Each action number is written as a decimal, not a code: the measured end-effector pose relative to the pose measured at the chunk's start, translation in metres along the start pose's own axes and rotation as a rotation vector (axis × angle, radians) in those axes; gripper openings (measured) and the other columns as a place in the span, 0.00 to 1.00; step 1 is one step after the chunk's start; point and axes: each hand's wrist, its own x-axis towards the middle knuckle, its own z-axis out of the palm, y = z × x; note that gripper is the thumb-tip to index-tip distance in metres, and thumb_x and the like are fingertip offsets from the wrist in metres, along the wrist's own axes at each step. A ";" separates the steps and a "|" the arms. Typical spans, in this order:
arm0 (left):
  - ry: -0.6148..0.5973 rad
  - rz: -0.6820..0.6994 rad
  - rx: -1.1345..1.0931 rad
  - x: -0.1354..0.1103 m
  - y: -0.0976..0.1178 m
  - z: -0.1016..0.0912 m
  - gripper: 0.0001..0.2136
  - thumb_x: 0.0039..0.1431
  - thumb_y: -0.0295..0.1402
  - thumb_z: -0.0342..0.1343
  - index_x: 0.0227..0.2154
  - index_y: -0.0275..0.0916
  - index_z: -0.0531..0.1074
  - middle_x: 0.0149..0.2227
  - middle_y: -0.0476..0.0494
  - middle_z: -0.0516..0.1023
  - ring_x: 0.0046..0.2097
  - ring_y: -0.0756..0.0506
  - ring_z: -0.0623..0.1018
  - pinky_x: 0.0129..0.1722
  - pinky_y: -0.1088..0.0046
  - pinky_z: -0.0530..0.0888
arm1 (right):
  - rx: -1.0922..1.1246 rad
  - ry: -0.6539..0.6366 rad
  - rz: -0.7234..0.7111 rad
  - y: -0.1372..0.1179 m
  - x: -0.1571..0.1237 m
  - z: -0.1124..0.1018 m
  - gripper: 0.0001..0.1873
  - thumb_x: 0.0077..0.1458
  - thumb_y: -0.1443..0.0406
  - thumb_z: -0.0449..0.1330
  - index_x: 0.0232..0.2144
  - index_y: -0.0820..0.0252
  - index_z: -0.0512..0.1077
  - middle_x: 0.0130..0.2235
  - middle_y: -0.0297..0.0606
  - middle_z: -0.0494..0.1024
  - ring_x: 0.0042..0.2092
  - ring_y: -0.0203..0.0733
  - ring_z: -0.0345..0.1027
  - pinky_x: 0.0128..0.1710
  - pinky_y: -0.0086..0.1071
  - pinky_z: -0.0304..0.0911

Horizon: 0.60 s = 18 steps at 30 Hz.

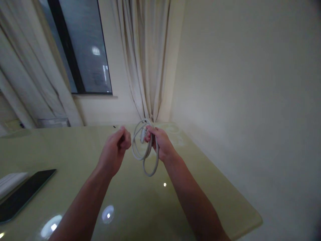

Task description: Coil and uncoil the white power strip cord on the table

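We have our right hand (160, 140) closed around a pale grey cable (149, 148), thumb over the top and fingers bent under, so that several of its strands are gripped together. The cable is gathered in loose loops: some spread from the right hand toward the left, and one longer loop hangs below the right hand's fingers. Just beside those fingertips, on the side facing the other hand, we see a whitish plug (142, 135) among the loops. Our left hand (115, 147) is near the coil, its fingers curled in and its thumb folded against them; we cannot tell whether anything is tucked inside. Below both hands we have a glossy yellowish-green table (135, 201) with spots of light reflected in it. A small dark object (114, 127) lies just beyond the left hand, near the table's far edge. Well to the left of that hand, we find a black slab (27, 194) with a white object (11, 182) next to it. Beyond the right hand hangs a gathered curtain (147, 60), beyond the left hand is a dark-framed window (85, 43), and to the right of the right hand we see a plain wall (238, 100).
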 end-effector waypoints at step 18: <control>-0.211 -0.355 -0.329 -0.014 0.003 0.015 0.33 0.67 0.59 0.51 0.55 0.33 0.80 0.57 0.28 0.82 0.69 0.29 0.72 0.63 0.53 0.76 | 0.048 0.064 0.018 -0.025 -0.015 0.011 0.15 0.53 0.60 0.73 0.30 0.58 0.70 0.26 0.25 0.70 0.26 0.30 0.62 0.25 0.25 0.61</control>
